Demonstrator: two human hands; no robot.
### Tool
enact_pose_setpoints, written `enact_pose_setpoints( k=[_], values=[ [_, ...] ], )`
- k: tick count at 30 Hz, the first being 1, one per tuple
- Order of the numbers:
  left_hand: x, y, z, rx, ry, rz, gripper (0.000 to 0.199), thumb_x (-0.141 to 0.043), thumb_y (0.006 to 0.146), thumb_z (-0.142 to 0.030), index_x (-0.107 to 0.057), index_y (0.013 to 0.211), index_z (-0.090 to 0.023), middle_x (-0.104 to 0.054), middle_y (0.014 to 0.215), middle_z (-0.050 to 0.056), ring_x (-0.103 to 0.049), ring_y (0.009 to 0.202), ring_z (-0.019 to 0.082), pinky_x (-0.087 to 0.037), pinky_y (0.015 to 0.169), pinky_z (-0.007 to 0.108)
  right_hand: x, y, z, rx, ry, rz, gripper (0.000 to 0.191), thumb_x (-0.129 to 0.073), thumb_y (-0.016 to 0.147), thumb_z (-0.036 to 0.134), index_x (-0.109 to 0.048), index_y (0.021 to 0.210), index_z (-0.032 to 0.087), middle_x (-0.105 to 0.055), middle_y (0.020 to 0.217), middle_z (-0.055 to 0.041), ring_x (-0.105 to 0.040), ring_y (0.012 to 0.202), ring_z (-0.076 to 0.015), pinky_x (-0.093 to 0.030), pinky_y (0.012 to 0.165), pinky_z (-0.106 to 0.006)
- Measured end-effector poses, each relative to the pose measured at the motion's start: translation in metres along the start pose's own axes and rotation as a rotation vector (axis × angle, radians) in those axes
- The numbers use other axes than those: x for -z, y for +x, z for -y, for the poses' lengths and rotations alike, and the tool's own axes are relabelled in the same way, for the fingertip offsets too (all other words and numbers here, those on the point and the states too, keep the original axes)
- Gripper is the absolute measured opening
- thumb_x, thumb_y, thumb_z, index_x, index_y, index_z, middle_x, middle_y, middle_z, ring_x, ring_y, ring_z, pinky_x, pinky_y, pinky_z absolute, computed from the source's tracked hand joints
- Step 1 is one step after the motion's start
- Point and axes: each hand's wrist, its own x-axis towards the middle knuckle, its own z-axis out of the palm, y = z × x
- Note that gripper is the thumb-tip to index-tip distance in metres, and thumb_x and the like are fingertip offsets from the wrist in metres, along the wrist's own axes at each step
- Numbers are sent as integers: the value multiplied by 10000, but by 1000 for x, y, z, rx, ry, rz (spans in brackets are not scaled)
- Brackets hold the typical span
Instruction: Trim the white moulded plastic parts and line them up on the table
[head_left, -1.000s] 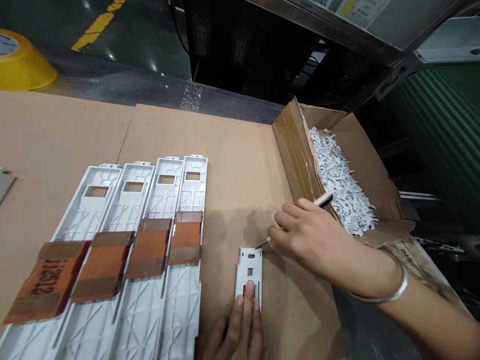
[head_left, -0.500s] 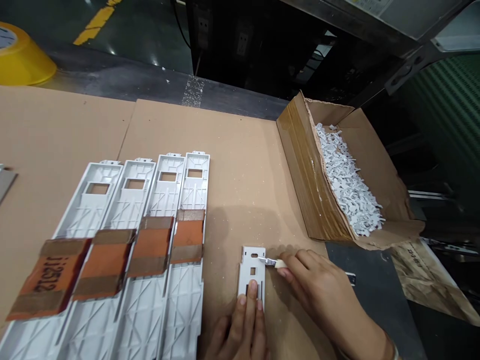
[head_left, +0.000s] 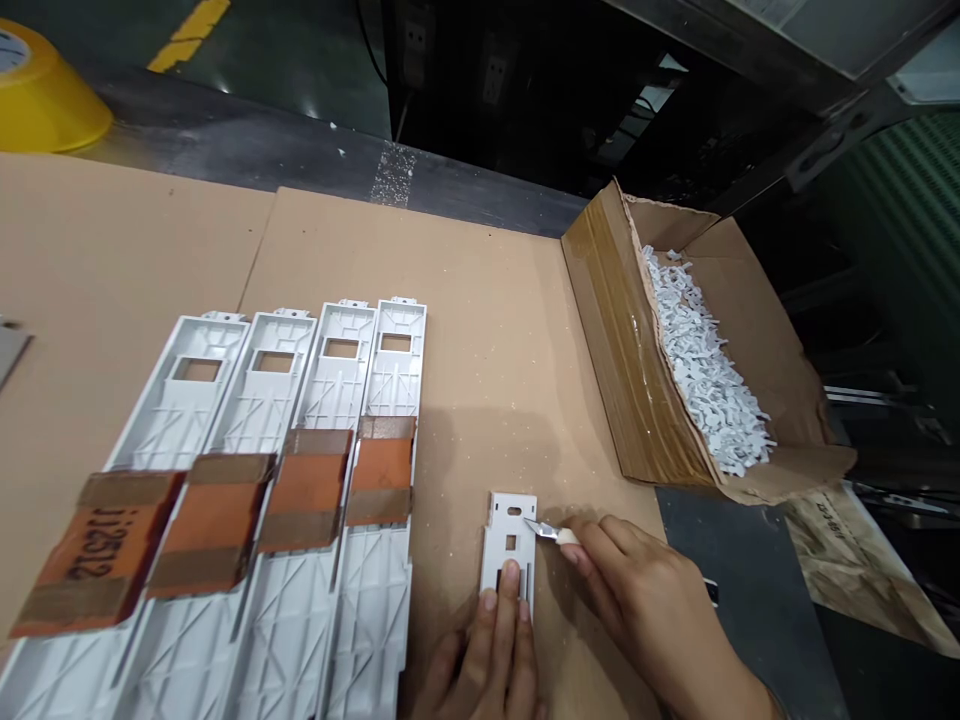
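On cardboard sheeting (head_left: 487,320), a white plate (head_left: 494,540) is pinned beside long strips (head_left: 397,388) by the left hand (head_left: 487,672), fingers close together; a knife (head_left: 546,533) is pinched by the right hand (head_left: 654,595). Edge-trimming appears underway; for the next stroke, steadiness is needed.

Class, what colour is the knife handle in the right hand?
The knife handle is off-white where it shows, best in the head view.

There are four panels (head_left: 394,382), four orange blocks (head_left: 307,488), one plate (head_left: 496,541), one knife (head_left: 547,532), one carton (head_left: 628,350).
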Motion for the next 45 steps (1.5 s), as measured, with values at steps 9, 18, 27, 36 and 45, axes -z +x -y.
enact_pose_setpoints(
  k=[9, 18, 27, 36, 45],
  values=[
    [1, 1, 1, 40, -29, 5, 381, -318, 904, -373, -659, 959, -213, -663, 1086, 15, -287, 1328, 134, -343, 734, 328, -4, 0, 12, -143, 379, 126, 238, -328, 966, 309, -523, 853, 232, -606, 819, -1, -582, 743, -136, -412, 634, -233],
    [0, 0, 1, 43, -42, 8, 380, -323, 901, -378, -658, 975, -216, -673, 1080, 12, -409, 1220, 129, -351, 736, 321, 3, 0, 11, -56, 86, 30, 322, -330, 954, 318, -520, 713, 222, -557, 664, 2, -536, 576, -141, -333, 524, -248],
    [0, 0, 1, 41, -50, 12, 381, -318, 906, -372, -657, 976, -212, -682, 1064, 17, -449, 1167, 137, -350, 727, 319, 3, -1, 10, -30, 49, 39, 329, -329, 953, 311, -516, 698, 220, -543, 648, 1, -514, 555, -141, -301, 520, -251],
    [2, 1, 1, 42, -31, 21, 380, -313, 903, -372, -655, 972, -223, -680, 1066, 9, -430, 1187, 136, -347, 727, 322, 2, 0, 10, -12, 60, 22, 319, -340, 950, 299, -511, 693, 217, -544, 651, 1, -511, 556, -138, -302, 525, -253],
    [-1, -1, 1, 39, -25, 2, 364, -338, 894, -379, -660, 965, -225, -678, 1071, 1, -446, 1172, 128, -352, 728, 312, 2, 1, 8, 2, 54, 58, 323, -331, 950, 297, -526, 705, 215, -559, 664, -6, -526, 566, -144, -325, 526, -253]
  ],
)
